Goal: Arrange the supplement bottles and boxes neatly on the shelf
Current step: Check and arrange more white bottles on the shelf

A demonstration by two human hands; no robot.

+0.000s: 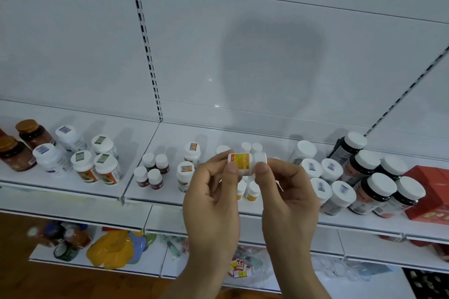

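Observation:
A small white bottle with an orange-yellow label (244, 161) lies sideways in the air above the white shelf (170, 199). My left hand (213, 192) pinches its bottom end and my right hand (286, 192) pinches its white cap end. Behind and below it stand more small white-capped bottles (252, 193) of the same kind, partly hidden by my fingers. Left of my hands are two taller white bottles (185, 177) and several small brown bottles (151, 173). To the right stand white bottles with blue stickers (330, 182), dark bottles with white caps (379, 189) and a red box (427, 192).
The left shelf bay holds amber bottles (17, 150) and white bottles with green stickers (102, 165). A lower shelf (155, 264) carries yellow packets (111, 250), tape rolls and clear wrappers. The white back panel (243, 43) rises behind the shelf.

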